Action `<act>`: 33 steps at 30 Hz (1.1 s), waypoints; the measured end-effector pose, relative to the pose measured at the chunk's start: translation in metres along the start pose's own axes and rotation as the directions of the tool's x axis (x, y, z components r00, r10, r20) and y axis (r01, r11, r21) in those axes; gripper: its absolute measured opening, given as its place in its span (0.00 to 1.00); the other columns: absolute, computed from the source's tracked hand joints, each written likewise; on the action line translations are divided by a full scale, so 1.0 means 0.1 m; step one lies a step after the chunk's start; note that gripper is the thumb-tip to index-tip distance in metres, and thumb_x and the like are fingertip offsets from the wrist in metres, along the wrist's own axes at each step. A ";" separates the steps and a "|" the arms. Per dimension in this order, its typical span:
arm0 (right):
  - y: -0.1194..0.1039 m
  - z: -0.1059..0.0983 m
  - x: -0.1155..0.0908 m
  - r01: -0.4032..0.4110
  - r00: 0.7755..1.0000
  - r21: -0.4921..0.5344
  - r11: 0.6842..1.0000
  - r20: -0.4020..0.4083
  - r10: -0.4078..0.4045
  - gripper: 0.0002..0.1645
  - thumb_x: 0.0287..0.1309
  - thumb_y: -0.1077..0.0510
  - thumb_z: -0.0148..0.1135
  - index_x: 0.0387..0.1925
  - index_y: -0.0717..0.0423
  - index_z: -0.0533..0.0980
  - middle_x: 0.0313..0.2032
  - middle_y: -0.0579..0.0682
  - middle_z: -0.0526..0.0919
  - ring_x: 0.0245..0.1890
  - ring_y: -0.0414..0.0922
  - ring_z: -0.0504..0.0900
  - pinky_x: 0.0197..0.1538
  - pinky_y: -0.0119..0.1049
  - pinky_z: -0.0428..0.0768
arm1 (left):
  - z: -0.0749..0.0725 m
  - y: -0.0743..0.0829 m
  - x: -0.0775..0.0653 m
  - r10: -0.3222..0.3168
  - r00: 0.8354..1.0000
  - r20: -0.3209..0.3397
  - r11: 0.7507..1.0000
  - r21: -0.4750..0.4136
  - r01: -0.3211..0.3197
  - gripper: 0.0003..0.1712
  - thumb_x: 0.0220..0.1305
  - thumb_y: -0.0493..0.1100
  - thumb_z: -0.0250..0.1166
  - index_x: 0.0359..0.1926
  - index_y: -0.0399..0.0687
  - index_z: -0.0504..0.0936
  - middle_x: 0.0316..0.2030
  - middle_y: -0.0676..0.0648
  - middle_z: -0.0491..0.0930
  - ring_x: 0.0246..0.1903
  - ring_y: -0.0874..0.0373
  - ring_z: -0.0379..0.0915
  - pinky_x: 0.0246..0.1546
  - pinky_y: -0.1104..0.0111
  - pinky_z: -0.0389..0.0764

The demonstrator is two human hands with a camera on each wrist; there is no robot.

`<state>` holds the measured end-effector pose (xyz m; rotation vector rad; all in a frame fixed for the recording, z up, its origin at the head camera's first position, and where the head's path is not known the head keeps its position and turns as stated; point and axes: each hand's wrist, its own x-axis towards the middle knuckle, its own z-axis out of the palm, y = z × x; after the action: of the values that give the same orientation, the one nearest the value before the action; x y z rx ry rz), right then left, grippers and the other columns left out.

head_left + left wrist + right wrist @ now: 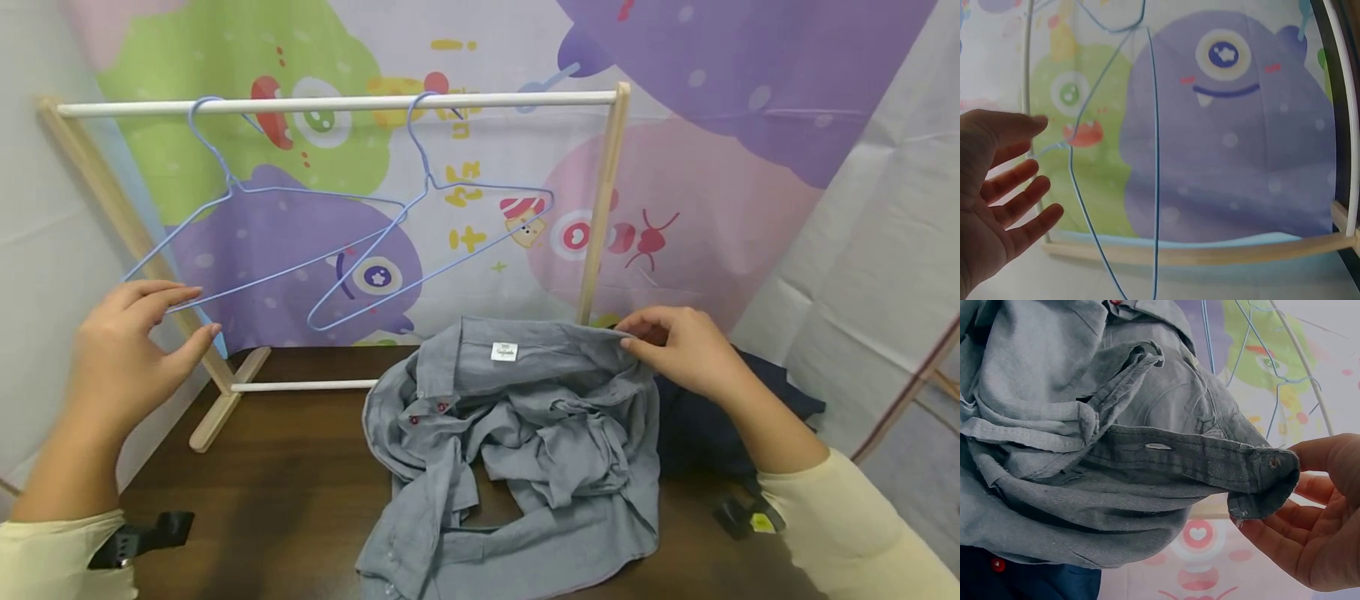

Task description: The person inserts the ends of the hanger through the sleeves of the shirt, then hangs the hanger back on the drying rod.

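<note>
A grey button-up shirt [555,546] lies bunched on the table, its collar area raised with a white label [505,352] facing me. My right hand [678,346] pinches the right end of the collar, seen closer in the right wrist view as a folded grey band [1263,472]. My left hand [123,354] is raised by the lower left corner of a blue wire hanger [324,192], thumb and fingers apart. In the left wrist view, this hand [997,187] shows spread fingers with nothing between them. A second blue hanger [491,187] hangs to its right.
Both hangers hook over the white rod [300,105] of a wooden rack [600,208] at the back of the brown table [300,500]. Dark navy clothing [690,429] lies right of the shirt, under my right forearm. A cartoon-printed cloth [675,250] hangs behind.
</note>
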<state>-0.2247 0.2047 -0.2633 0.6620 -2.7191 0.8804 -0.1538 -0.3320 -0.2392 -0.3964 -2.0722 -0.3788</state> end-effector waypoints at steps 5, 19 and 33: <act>-0.02 0.01 -0.01 0.004 1.000 -0.001 1.000 0.010 -0.004 0.13 0.61 0.56 0.65 0.45 0.59 0.82 0.35 0.50 0.85 0.33 0.46 0.81 0.34 0.39 0.79 | -0.05 -0.12 0.07 -0.092 0.996 -0.012 0.992 0.089 0.093 0.20 0.46 0.27 0.69 0.45 0.28 0.82 0.41 0.29 0.79 0.42 0.35 0.72 0.41 0.58 0.67; -0.05 0.01 -0.01 0.014 1.000 -0.026 1.000 0.021 -0.013 0.12 0.60 0.58 0.66 0.44 0.59 0.83 0.35 0.50 0.85 0.33 0.46 0.82 0.35 0.41 0.80 | -0.15 -0.55 0.43 -0.324 0.936 0.141 0.911 0.314 0.268 0.20 0.58 0.32 0.60 0.52 0.27 0.76 0.44 0.23 0.72 0.47 0.29 0.66 0.45 0.37 0.66; -0.05 0.02 0.00 0.015 1.000 -0.039 0.999 0.027 -0.014 0.11 0.60 0.58 0.66 0.43 0.59 0.83 0.34 0.50 0.85 0.32 0.46 0.82 0.35 0.41 0.80 | -0.15 -0.87 0.72 -0.390 0.769 0.506 0.913 0.317 0.255 0.26 0.61 0.32 0.54 0.62 0.32 0.69 0.52 0.22 0.71 0.46 0.25 0.69 0.44 0.37 0.67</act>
<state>-0.2222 0.1994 -0.2625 0.6902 -2.7440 0.8186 -0.2146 -0.4077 -0.1795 0.0145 -2.7487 -0.2295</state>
